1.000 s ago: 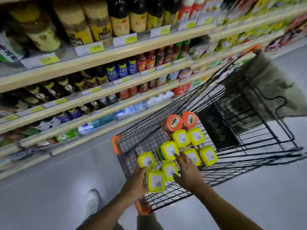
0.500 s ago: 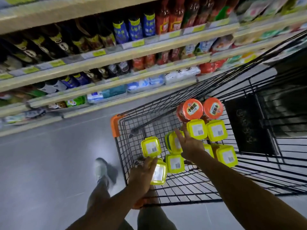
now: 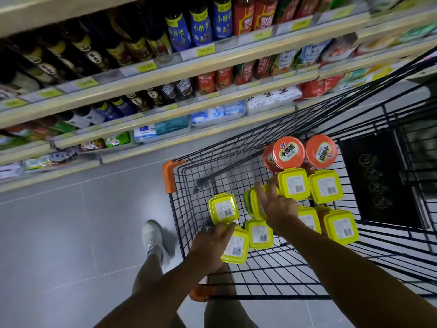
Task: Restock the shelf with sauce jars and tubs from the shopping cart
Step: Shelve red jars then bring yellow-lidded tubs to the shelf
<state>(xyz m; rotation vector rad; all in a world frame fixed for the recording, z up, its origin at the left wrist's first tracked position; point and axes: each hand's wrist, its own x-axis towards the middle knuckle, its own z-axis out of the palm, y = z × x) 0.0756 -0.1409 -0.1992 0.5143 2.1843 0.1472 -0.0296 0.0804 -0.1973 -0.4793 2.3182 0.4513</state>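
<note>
While the left hand (image 3: 212,243) gripped a yellow-lidded tub (image 3: 236,248) by its sides (likely light, slick), the right hand (image 3: 277,207) splayed over a tipped tub (image 3: 253,204) at one o'clock.

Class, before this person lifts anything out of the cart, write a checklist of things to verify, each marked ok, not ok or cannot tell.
1. Left hand grips the near yellow tub: ok.
2. Right hand closed round the tilted tub: not ok, fingers spread.
3. Cart open above the tubs: ok.
4. Shelf gap ready for tubs: cannot tell.
</note>
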